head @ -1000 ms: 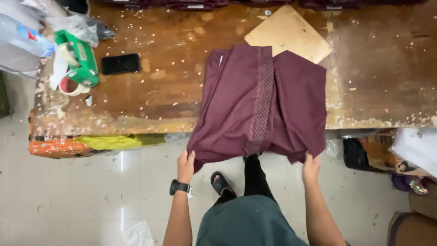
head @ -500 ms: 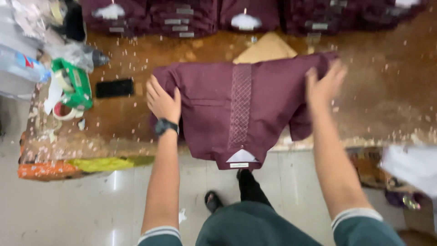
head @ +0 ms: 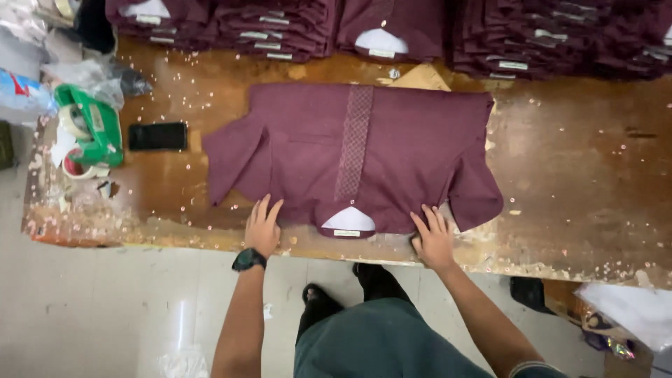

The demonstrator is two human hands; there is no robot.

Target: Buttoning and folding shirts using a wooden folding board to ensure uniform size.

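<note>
Maroon shirt (head: 350,154) is lying flat across the worn wooden table (head: 574,182), its collar reaching the near edge, with bare tabletop lying open to its right and folded maroon stacks (head: 280,28) lining the far side. Left hand (head: 262,227) and right hand (head: 432,238) are pressing open-palmed on its near hem, fingers spread, gripping nothing.

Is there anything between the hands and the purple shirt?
No. The left hand and the right hand both lie flat on the maroon shirt at its near edge, by the collar.
</note>
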